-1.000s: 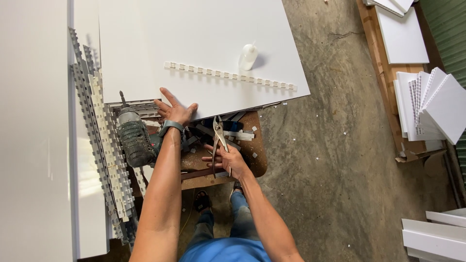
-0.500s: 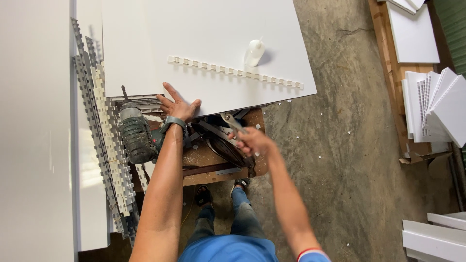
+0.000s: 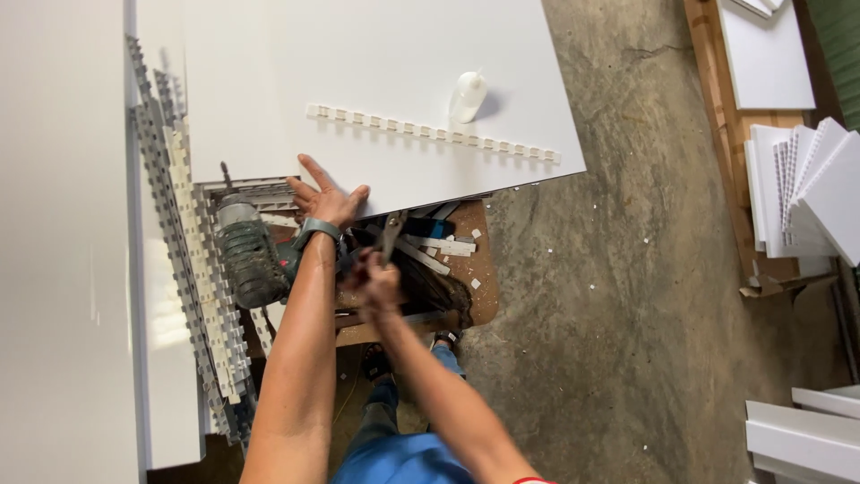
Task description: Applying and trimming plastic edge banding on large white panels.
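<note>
White panel [image 3: 376, 81], edge pressed by left hand [image 3: 324, 199]; pliers [image 3: 391, 235] in right hand [image 3: 376, 280].
Left fingers spread wide, flat on panel's near edge. Right fingers closed round pliers' handles, tool tip pointing up just right of left fingertips. Beyond fingers: notched white strip [image 3: 430, 133], small bottle [image 3: 468, 95]. Left of wrist: green drill [image 3: 246, 251].
</note>
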